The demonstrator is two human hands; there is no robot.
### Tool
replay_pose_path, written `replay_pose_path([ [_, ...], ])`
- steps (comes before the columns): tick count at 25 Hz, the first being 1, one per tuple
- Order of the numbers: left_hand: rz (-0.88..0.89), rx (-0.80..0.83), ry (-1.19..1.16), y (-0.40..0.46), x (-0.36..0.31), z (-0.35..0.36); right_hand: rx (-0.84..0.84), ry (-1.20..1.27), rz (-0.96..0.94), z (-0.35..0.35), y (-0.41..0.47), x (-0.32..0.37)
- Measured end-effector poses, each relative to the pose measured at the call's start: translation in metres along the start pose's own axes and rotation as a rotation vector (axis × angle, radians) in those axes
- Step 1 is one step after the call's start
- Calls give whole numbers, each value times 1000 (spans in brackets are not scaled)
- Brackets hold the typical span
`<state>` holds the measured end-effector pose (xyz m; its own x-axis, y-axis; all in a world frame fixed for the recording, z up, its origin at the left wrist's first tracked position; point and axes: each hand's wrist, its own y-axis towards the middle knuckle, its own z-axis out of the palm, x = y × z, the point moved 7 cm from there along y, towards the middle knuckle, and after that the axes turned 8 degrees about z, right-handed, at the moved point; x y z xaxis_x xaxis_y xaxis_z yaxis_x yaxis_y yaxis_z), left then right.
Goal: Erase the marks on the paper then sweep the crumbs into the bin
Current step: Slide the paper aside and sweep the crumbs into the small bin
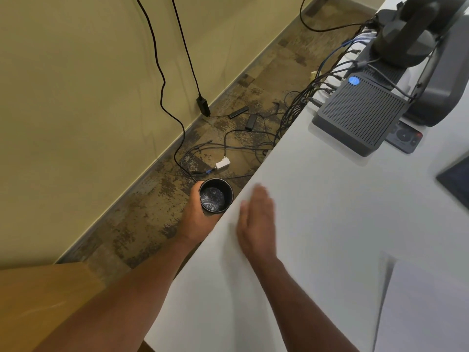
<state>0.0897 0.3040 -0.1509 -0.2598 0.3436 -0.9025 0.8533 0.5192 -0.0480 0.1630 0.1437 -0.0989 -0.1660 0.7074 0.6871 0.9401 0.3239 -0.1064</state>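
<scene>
One small round bin [215, 196], black and smooth-walled, sat just below the left edge of the white worktop [330, 212], its rim touching that edge. Pale scratchy flecks lay on its dark bottom. The left hand [198, 217] was wrapped around the bin's outer wall from the floor side, holding it up. The right hand [257, 222] lay flat and spread on the worktop just beside the edge, fingers together, blurred. A white sheet of paper [426, 308] rested at the near right corner. Farther along, a grey ribbed box [360, 115] with a blue dot stood near the far edge, cables [327, 80] trailing to the mottled brown floor [152, 207].
</scene>
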Motion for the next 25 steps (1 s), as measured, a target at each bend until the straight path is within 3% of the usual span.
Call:
replay_pose_path([
  [1,4,3,20,0,0,0,-96,-88,153,-11,0,-23],
  [3,9,11,26,1,3,1,-106,-258,312,-14,-5,-46],
  [7,-8,15,19,0,1,3,88,-297,36,28,-8,1],
  [9,-43,35,-34,-3,-3,6,239,-145,-146,44,-14,34],
  [11,-59,36,-63,-4,-6,5,314,86,-197,37,-15,45],
  [14,-41,17,3,-2,-2,-1,-43,92,57,0,13,-2],
  [16,-35,18,26,-1,2,-2,-133,-133,278,-11,23,-39],
  [17,-38,18,34,-1,3,-1,-128,-219,294,-8,22,-41],
  [21,-25,15,76,-4,-2,1,82,-208,12,44,-7,20],
  [23,3,30,126,-5,-7,2,256,-9,-100,57,-21,48],
  [25,-2,38,122,-4,-7,0,289,223,-62,42,-24,46],
])
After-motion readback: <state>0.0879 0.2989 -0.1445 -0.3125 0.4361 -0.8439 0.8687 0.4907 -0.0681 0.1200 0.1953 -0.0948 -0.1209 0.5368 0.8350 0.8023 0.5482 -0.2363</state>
